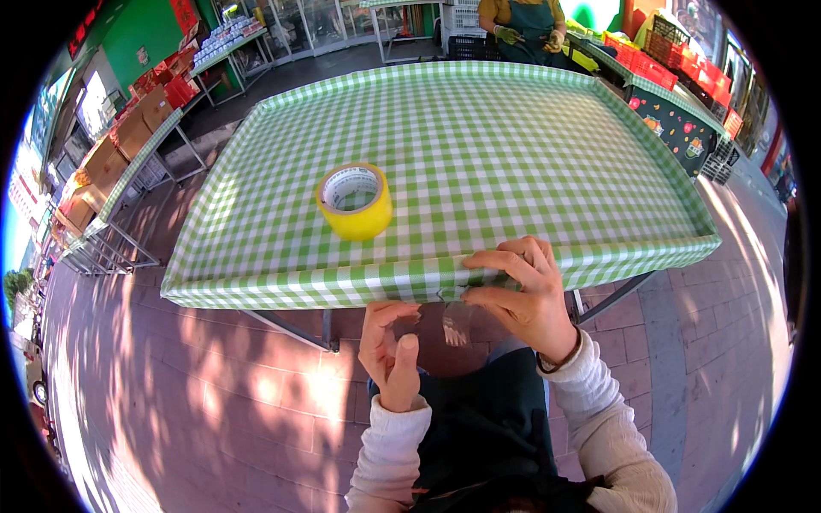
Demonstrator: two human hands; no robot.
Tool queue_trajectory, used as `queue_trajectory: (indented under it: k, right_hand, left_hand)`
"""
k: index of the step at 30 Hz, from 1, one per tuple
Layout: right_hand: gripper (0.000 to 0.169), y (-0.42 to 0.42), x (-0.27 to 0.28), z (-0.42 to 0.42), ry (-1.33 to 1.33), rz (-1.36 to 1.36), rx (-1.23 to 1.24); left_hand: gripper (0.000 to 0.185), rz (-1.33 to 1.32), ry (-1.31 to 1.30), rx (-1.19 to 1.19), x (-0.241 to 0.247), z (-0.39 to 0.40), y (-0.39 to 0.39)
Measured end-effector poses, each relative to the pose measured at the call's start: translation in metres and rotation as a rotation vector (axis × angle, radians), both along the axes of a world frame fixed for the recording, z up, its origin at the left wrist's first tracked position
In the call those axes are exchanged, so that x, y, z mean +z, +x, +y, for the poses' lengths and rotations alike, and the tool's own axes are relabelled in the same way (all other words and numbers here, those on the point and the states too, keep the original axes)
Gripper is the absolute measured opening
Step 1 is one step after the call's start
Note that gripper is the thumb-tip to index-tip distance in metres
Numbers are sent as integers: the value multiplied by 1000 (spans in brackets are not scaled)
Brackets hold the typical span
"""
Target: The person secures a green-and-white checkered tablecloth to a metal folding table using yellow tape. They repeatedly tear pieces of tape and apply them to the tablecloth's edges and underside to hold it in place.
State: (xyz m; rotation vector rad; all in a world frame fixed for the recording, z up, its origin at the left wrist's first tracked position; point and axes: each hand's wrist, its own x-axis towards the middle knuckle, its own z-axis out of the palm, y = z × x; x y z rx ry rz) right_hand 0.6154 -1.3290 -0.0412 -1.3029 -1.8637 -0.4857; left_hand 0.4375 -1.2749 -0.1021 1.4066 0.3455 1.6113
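Before me stands a table with a raised rim, covered in a green-and-white checked tablecloth (462,154). My right hand (529,288) grips the front rim, fingers over its top and thumb against its outer face. Beside that thumb the cloth's lower edge looks torn or ragged. A strip of clear tape (457,324) hangs down there, its free end below the rim. To the left, my left hand (392,359) is at the rim's lower edge, thumb and fingers apart, holding nothing I can make out. A roll of yellow packing tape (358,221) sits on the cloth, left of middle.
Behind the table stands a person in gloves and a dark apron (532,29). Cardboard boxes (131,131) line a side table at left. Red plastic crates (648,67) are on a stand at right. Metal table legs (301,333) reach down to the paved floor (256,410).
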Motion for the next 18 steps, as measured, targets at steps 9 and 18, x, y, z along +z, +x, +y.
queue_trajectory:
  k: [9, 18]
  right_hand:
    - [14, -2, -4, 4, 45, -14, -26]
    - [26, 1, -7, 3, 64, -132, -48]
  left_hand:
    - [33, 570, 419, 520, -9, -8, 11]
    - [14, 435, 297, 528, -13, 1, 12]
